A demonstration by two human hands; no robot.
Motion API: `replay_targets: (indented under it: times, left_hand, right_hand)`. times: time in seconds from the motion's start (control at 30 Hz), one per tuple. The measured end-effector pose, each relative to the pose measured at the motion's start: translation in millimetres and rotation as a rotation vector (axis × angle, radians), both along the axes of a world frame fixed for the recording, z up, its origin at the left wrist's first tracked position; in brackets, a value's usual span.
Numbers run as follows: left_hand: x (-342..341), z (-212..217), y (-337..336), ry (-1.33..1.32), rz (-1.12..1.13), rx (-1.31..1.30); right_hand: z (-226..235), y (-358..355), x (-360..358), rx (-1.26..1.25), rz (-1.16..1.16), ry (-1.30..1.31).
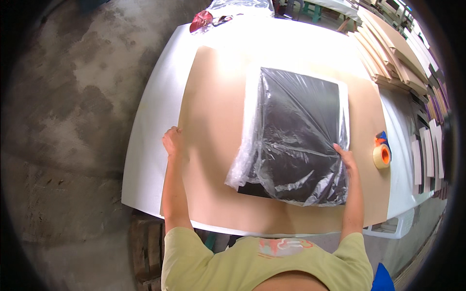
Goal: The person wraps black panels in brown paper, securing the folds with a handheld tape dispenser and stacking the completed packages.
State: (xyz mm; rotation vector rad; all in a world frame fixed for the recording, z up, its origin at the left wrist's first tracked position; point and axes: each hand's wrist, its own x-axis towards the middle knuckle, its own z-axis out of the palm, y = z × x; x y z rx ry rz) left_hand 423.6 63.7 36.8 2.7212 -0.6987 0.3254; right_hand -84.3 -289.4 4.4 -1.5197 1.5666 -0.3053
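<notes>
Plastic-wrapped dark panel [301, 131] lies flat on a large brown sheet [213, 116], right of the sheet's middle, with one dark corner bare at the lower left. The clear wrap [238, 167] bunches along its left side, covering part of that edge. Beneath the sheet, a white tabletop [148, 140] shows at the left and right. A cream tape roll [379, 157] with an orange core sits on the sheet to the right of the panel, just beside a blue-and-orange piece [382, 138]. Brown boards [388, 48] are stacked at the far right, and pale strips [429, 150] stand nearer along that side. A red item [201, 21] lies at the table's far left corner; a wooden crate-like frame [145, 247] stands below the near left corner, on concrete floor [73, 121].

Left hand [173, 140] has its fingers curled in, nearly closed, at the sheet's left edge; whether it pinches that edge I cannot tell. Right hand [344, 155] is narrow, gripping the wrapped panel at its right edge, and creases in the plastic converge at the fingertips.
</notes>
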Motion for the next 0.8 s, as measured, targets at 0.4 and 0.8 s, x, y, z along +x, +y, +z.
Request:
replay_targets:
  times: [0.4, 0.8]
  left_hand:
    - [35.3, -35.2, 13.3, -0.35, -0.161, -0.15]
    - [17.7, 59.0, -6.6, 0.471, 0.033, 0.074]
  right_hand:
    - [12.0, 8.2, 9.1, 0.23, -0.05, -0.195]
    - [16.7, 11.6, 8.7, 0.193, -0.055, -0.218]
